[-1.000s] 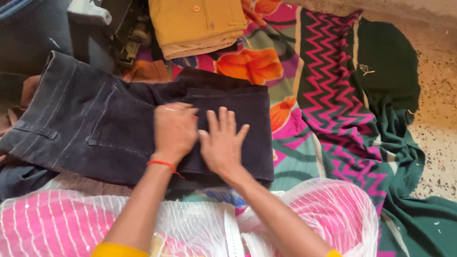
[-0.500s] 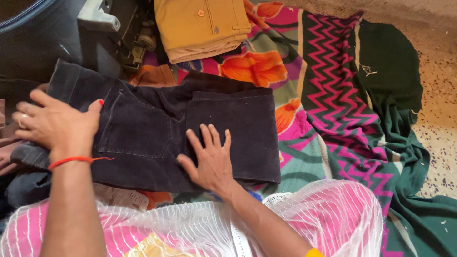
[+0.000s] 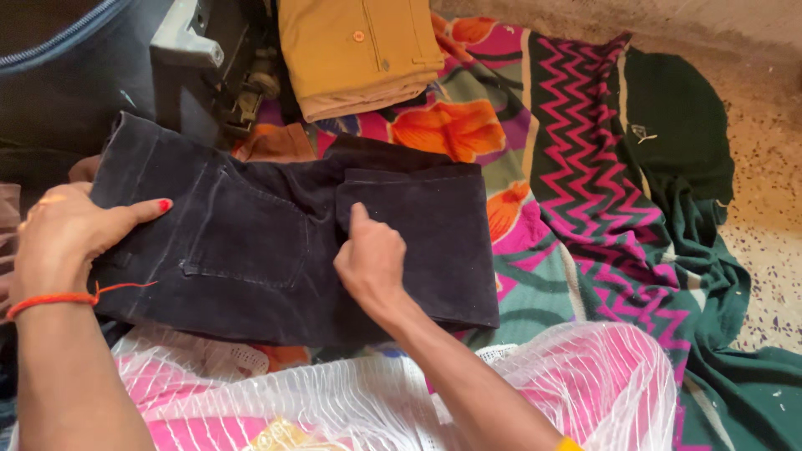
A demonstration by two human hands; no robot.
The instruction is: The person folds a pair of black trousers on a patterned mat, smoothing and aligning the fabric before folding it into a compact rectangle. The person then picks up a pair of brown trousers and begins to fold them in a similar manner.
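Dark navy corduroy trousers (image 3: pixel 251 234) lie partly folded across a bright floral and zigzag blanket (image 3: pixel 576 192). The leg end is folded back over the seat, forming a flat panel on the right. My left hand (image 3: pixel 63 234) grips the waistband end at the far left, thumb laid on top of the cloth. My right hand (image 3: pixel 372 259) presses on the middle of the trousers, fingers curled under and the index finger pointing up along the fold edge. An orange thread band circles my left wrist.
A folded mustard-yellow garment (image 3: pixel 359 50) sits at the top centre. A grey metal machine (image 3: pixel 200 67) and a dark bag (image 3: pixel 58 75) stand at the top left. A dark green cloth (image 3: pixel 681 125) lies at the right, speckled floor (image 3: pixel 773 209) beyond. Pink-and-white netted fabric (image 3: pixel 535 376) covers my lap.
My left hand slid from the middle of the trousers to the waistband end and took hold of it. My right hand went from flat and spread to curled, with one finger pointing.
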